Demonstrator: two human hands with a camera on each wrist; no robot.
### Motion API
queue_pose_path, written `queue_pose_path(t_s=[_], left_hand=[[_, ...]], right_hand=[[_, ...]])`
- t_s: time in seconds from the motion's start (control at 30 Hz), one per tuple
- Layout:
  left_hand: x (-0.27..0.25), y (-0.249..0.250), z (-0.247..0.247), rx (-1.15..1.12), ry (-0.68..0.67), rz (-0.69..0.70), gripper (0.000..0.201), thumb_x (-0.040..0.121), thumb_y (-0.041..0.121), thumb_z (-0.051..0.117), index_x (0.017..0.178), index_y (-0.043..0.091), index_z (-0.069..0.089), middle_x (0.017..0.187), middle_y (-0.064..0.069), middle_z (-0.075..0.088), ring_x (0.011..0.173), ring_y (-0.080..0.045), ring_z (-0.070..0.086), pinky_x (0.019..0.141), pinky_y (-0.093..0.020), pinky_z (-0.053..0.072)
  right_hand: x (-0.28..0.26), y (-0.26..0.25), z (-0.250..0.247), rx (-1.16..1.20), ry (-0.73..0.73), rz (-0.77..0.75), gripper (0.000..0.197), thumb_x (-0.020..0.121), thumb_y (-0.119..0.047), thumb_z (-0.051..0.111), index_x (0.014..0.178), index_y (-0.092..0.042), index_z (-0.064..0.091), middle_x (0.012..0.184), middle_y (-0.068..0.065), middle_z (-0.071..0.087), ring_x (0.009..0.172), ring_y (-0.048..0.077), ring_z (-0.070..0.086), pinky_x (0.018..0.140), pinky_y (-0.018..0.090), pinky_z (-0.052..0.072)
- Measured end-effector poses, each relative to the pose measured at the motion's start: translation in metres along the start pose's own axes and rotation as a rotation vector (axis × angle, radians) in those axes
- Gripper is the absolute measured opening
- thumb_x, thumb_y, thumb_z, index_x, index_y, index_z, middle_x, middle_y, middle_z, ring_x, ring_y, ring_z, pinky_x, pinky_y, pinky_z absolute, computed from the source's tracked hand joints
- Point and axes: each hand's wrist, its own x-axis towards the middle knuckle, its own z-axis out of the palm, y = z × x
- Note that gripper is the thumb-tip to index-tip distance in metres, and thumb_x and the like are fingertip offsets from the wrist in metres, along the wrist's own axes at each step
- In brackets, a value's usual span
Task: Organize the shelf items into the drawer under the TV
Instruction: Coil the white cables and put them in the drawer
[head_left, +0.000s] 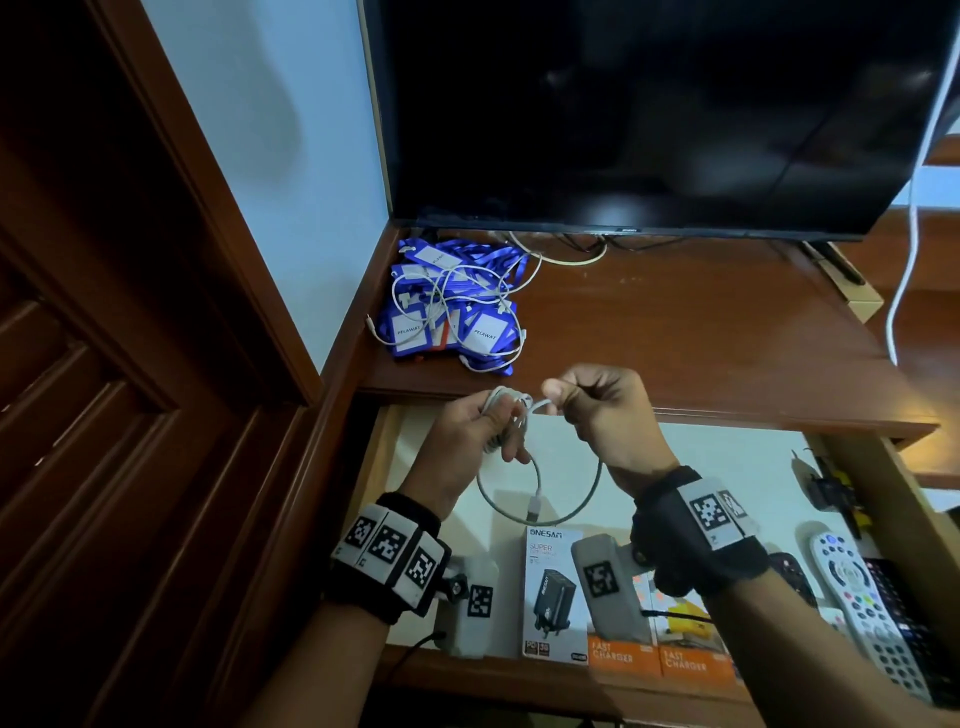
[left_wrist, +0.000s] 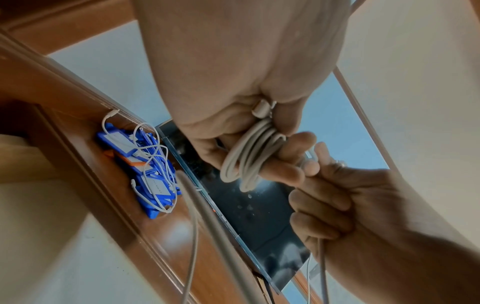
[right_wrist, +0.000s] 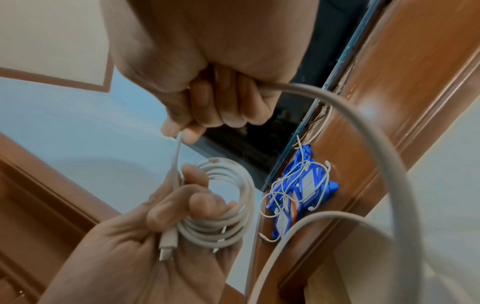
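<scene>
A dark TV (head_left: 660, 114) stands at the back of a brown wooden shelf (head_left: 675, 332), its screen off. Directly below the shelf's front edge, the drawer (head_left: 727, 457) is pulled open, showing a pale lining. Along the drawer's near edge stand a white charger box (head_left: 553, 597) and two orange boxes (head_left: 670, 660) side by side, partly hidden behind the right wrist band; a white remote control (head_left: 862, 603) and a dark remote lie at the right side. On the shelf's left rear corner sits a pile of blue lanyards (head_left: 452, 306) with white badge cards, and thin white cables (head_left: 457, 291) are tangled over the top of it. Above the open drawer, both hands work one grey-white cable (right_wrist: 221, 205). The left hand (head_left: 467, 431) has its fingers curled round a coil of several loops, with one plug end pressed against the palm. The right hand (head_left: 602, 410) is closed on the free run of the same cable, pinching it between thumb and forefinger just beside the coil. The slack hangs in a loop between the wrists, with the other plug dangling over the drawer lining.
</scene>
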Motion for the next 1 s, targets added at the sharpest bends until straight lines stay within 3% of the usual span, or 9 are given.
queue_pose_path(t_s=[0.13,0.23,0.37,0.5,0.57,0.63,0.73,0.83,1.0], left_hand=[[0.003,-0.006,0.002,0.032,0.060,0.004,0.031,0.102,0.014,0.039,0.101,-0.010,0.058,0.056,-0.008,0.056,0.062,-0.016,0.062,0.071,-0.022,0.049],[0.008,-0.009,0.001,-0.007,0.224,-0.004,0.032,0.103,0.016,0.038,0.088,0.000,0.062,0.061,-0.005,0.066,0.066,-0.015,0.063,0.074,-0.028,0.048],[0.015,-0.005,-0.002,-0.114,0.429,-0.005,0.039,0.104,0.019,0.035,0.074,0.009,0.058,0.059,-0.003,0.068,0.073,-0.019,0.061,0.081,-0.032,0.045],[0.009,0.001,0.001,-0.067,0.319,0.044,0.032,0.104,0.015,0.035,0.082,0.007,0.057,0.059,0.000,0.068,0.073,-0.012,0.061,0.077,-0.021,0.046],[0.005,0.003,0.005,-0.087,0.238,0.044,0.029,0.103,0.013,0.036,0.085,0.007,0.059,0.058,0.002,0.068,0.066,-0.007,0.063,0.073,-0.022,0.048],[0.003,0.002,0.008,-0.129,0.176,0.044,0.029,0.102,0.012,0.037,0.085,0.004,0.060,0.060,-0.004,0.067,0.061,-0.011,0.064,0.069,-0.024,0.050],[0.002,-0.002,0.010,-0.120,0.103,0.053,0.031,0.102,0.014,0.037,0.084,-0.001,0.058,0.061,-0.014,0.062,0.063,-0.022,0.063,0.072,-0.027,0.051],[0.002,-0.005,0.009,-0.095,0.060,0.042,0.034,0.102,0.017,0.037,0.078,0.005,0.057,0.055,-0.010,0.054,0.063,-0.023,0.057,0.073,-0.033,0.047],[-0.002,0.000,0.010,-0.248,-0.008,-0.034,0.032,0.101,0.018,0.033,0.086,0.000,0.055,0.050,0.004,0.043,0.059,-0.021,0.036,0.060,-0.022,0.044]], right_hand=[[-0.006,-0.001,0.002,-0.014,-0.004,0.036,0.035,0.091,-0.006,0.061,0.057,-0.006,0.055,0.044,-0.012,0.038,0.044,0.005,0.027,0.046,0.014,0.025],[-0.014,-0.007,0.006,-0.058,-0.100,0.067,0.035,0.090,-0.003,0.060,0.056,-0.007,0.054,0.040,-0.010,0.041,0.042,0.002,0.028,0.045,0.014,0.025],[-0.022,-0.011,0.005,-0.112,-0.192,0.106,0.032,0.089,-0.005,0.062,0.057,-0.006,0.056,0.041,-0.010,0.041,0.042,0.003,0.028,0.044,0.013,0.025],[-0.019,-0.016,0.003,-0.018,-0.193,0.081,0.033,0.090,-0.009,0.061,0.057,-0.008,0.055,0.043,-0.011,0.035,0.044,0.003,0.026,0.045,0.014,0.023],[-0.016,-0.019,0.004,0.043,-0.187,0.044,0.031,0.088,-0.017,0.058,0.057,-0.013,0.057,0.045,-0.012,0.036,0.044,0.004,0.026,0.045,0.015,0.023],[-0.012,-0.019,0.004,0.097,-0.156,0.009,0.032,0.091,-0.016,0.055,0.059,-0.013,0.056,0.046,-0.012,0.041,0.044,0.005,0.025,0.044,0.017,0.022],[-0.006,-0.016,0.002,0.121,-0.071,0.023,0.035,0.096,-0.009,0.052,0.061,-0.006,0.051,0.045,-0.011,0.039,0.043,0.006,0.024,0.044,0.017,0.022],[-0.004,-0.014,0.000,0.101,-0.013,0.049,0.031,0.095,-0.009,0.052,0.065,-0.001,0.052,0.043,-0.012,0.037,0.042,0.005,0.024,0.043,0.016,0.023],[0.000,-0.005,-0.003,0.080,0.061,0.052,0.023,0.094,-0.003,0.053,0.072,0.003,0.055,0.040,-0.013,0.044,0.039,-0.001,0.037,0.045,0.006,0.031]])
